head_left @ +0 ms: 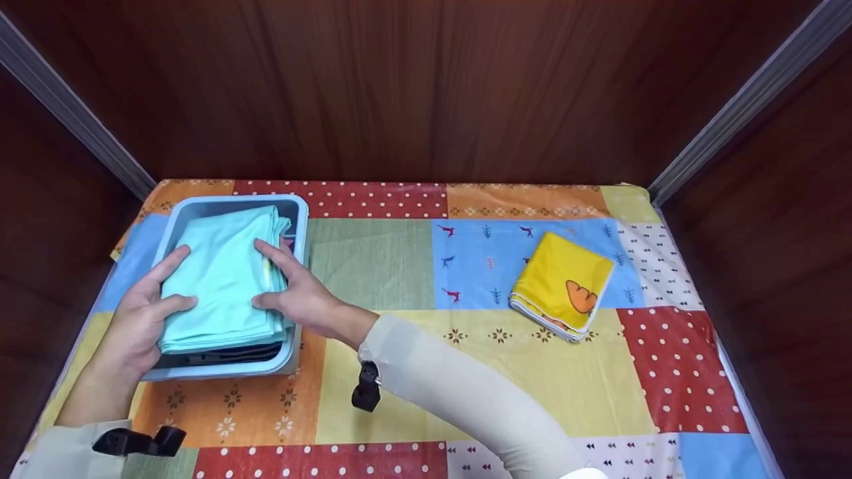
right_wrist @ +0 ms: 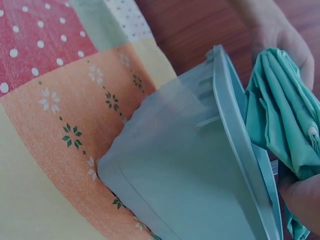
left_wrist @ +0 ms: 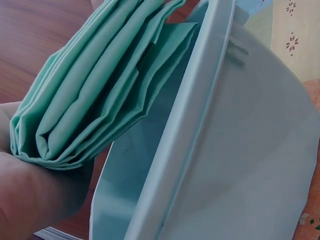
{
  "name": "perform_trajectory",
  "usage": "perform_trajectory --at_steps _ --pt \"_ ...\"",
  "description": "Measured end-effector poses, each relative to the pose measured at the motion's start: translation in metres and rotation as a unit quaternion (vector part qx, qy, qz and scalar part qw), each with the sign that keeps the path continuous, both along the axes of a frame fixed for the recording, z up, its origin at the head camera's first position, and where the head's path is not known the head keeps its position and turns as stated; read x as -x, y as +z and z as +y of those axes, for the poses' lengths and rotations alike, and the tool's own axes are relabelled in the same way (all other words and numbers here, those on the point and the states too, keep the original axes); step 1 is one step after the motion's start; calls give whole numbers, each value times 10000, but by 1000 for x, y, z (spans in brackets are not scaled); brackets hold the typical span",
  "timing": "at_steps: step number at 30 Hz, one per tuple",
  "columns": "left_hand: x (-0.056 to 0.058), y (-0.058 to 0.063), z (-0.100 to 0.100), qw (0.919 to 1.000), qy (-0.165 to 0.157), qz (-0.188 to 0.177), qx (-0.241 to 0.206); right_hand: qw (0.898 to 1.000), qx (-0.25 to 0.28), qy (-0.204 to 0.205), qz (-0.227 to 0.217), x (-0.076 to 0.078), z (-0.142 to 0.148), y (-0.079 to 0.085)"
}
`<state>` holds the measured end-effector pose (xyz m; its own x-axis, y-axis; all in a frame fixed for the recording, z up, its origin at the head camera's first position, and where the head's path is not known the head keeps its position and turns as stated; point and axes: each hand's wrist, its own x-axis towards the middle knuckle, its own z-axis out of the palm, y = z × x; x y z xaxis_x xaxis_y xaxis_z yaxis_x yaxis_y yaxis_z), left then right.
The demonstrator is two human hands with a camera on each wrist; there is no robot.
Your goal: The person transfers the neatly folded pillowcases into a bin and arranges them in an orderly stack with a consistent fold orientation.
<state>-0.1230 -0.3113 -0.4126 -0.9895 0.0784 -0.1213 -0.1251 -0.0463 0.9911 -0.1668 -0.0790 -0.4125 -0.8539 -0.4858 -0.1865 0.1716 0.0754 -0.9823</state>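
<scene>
Both hands hold a folded turquoise cloth over a light blue plastic bin at the left of the table. My left hand grips its left side, thumb on top. The right hand grips the opposite side, thumb and index finger lying on the upper face. In the left wrist view the thick layers of the cloth show just above the rim of the bin. Dark fabric lies inside the bin below the cloth.
A folded yellow cloth with a carrot print lies on the right half of the table. A patchwork tablecloth covers the surface. Dark wooden panels stand at the back and both sides, close to the bin's left.
</scene>
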Motion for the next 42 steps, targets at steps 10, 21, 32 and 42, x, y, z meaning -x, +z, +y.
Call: perform_trajectory --at_steps 10,21,32,42 --pt "10 12 7 9594 714 103 2726 9962 -646 -3 585 4 10 10" --pt "10 18 17 9454 578 139 3204 9940 -766 67 779 14 27 14" --pt "7 21 29 9271 333 829 3641 9631 -2026 642 1649 15 44 21" --pt "5 20 46 8814 1 1317 4537 8961 -3282 1074 2790 18 62 25"
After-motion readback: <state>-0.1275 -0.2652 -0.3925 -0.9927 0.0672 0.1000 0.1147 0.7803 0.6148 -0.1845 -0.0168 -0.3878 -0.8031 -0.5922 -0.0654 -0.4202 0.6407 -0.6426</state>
